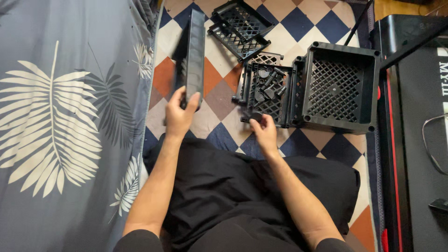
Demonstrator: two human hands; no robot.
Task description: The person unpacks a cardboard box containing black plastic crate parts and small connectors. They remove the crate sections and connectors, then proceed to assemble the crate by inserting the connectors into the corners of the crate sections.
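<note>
While a grey leaf-printed bedspread hems us in on the left and a black machine with a red edge on the right, we work on a narrow strip of checkered floor mat. Our left hand grips a black plastic lattice panel held on edge; our right hand pinches a small round black plastic piece at the flat black lattice tray beside the assembled black plastic crate. That piece's shape is hard to make out.

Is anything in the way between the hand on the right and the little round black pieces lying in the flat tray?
Nothing visible. The right hand already pinches one small round piece at the near edge of the flat lattice tray, and the other connector pieces lie uncovered just beyond it.
</note>
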